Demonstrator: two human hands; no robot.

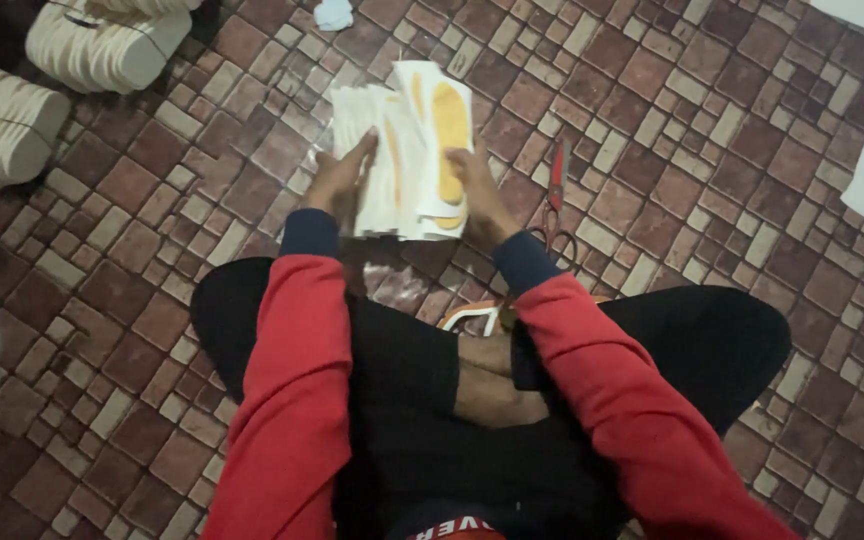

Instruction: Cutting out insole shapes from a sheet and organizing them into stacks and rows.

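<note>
The person sits cross-legged on a brick-patterned floor (702, 130), both arms in red sleeves reaching forward over the knees. Between the two hands stands a stack of flat white sheets (407, 165) with yellow-orange insole shapes on them, held roughly upright with its lower edge down at the floor just ahead of the legs.

The left hand (340, 178) lies against the stack's left side, fingers together and pointing up along the sheets, palm pressed to them. The right hand (477, 185) grips the stack's right edge, fingers curled around it; whether the thumb lies in front or behind cannot be told. The sheets fan out slightly at the top, the frontmost one showing a long orange shape.

Red-handled scissors (557, 200) lie on the floor just right of the right wrist, apart from the stack. At the upper left, well away from the hands, two bundles of pale stacked insoles (102, 40) rest on the floor. A small crumpled white scrap (333, 13) lies at the top edge, beyond the stack.
</note>
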